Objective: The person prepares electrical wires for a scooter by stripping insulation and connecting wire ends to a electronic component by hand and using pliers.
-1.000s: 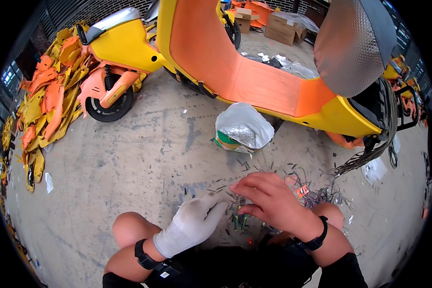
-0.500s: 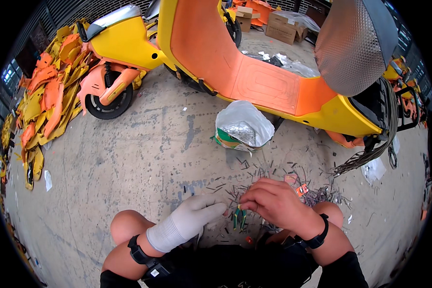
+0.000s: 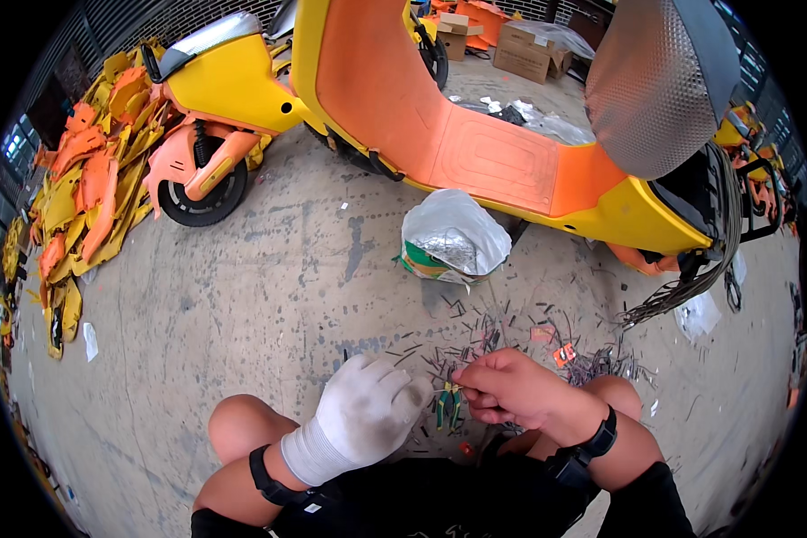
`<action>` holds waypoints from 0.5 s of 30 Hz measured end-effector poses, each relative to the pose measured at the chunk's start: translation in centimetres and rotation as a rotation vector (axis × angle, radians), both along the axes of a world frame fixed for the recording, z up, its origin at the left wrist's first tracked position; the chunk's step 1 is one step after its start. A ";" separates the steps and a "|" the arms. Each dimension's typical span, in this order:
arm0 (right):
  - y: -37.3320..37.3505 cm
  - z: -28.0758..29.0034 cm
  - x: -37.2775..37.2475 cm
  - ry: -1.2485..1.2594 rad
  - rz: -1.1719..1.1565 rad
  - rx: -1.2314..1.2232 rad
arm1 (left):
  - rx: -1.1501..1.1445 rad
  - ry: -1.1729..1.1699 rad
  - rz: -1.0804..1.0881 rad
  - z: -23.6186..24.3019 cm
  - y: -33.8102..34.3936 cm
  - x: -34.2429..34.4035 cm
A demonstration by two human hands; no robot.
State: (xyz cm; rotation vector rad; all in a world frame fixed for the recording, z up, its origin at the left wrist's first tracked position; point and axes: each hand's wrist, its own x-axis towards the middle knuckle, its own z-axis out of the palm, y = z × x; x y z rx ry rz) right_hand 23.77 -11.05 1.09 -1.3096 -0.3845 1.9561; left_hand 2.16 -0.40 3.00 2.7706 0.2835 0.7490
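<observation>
My left hand, in a white knit glove, is closed with its fingertips pressed together. My right hand is bare and pinches at thumb and forefinger. A thin wire seems to stretch across the small gap between both hands; its ends are hidden in the fingers. Just below that gap, pliers with green and yellow handles lie on the floor. Short dark wire scraps are strewn beyond my hands, thickening into a tangled heap by my right knee.
A white-lined bucket holding silvery material stands ahead. Behind it is a yellow and orange scooter, with a bundle of long cables hanging at its right end. Yellow and orange panels are piled at far left. Cardboard boxes sit behind.
My left hand has rolled so that the back of the glove faces up. My right hand has dropped slightly and turned, with its pinch now showing. The pliers stay put.
</observation>
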 end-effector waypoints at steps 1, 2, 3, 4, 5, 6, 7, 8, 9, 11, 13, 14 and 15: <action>0.0 0.2 0.0 -0.109 0.020 0.051 | -0.138 -0.002 0.029 -0.2 0.0 0.0; 0.0 0.4 -0.1 -0.218 0.039 0.102 | -0.276 -0.003 0.057 -0.7 -0.1 -0.1; 0.1 0.5 -0.1 -0.325 0.062 0.158 | -0.409 -0.004 0.090 -1.1 -0.1 -0.3; 0.1 0.5 -0.2 -0.561 0.030 0.373 | -0.576 0.035 0.144 -1.3 0.0 -0.5; 0.1 0.3 -0.4 -0.795 -0.005 0.590 | -0.742 0.074 0.198 -1.5 0.2 -0.6; 0.0 0.2 -0.5 -1.028 -0.045 0.803 | -0.912 0.114 0.250 -1.4 0.3 -0.6; 0.1 0.5 -0.4 -1.147 0.000 0.937 | -1.054 0.152 0.263 -0.9 0.5 -0.6; 0.3 1.0 -0.1 -1.266 0.047 1.070 | -1.195 0.191 0.275 -0.1 0.7 -0.5; 0.5 1.4 0.1 -1.384 0.095 1.205 | -1.335 0.230 0.285 0.4 0.9 -0.4; 0.7 1.6 0.2 -1.427 0.105 1.338 | -1.674 0.162 0.216 -0.6 1.1 -0.8; 0.7 1.5 0.4 -1.460 0.142 1.419 | -1.916 0.108 0.155 -0.9 1.0 -1.0; 0.6 1.3 0.8 -1.474 0.172 1.436 | -1.988 0.089 0.132 -0.9 0.9 -0.9; 0.6 1.2 1.0 -1.488 0.203 1.452 | -2.059 0.071 0.107 -0.9 0.9 -0.8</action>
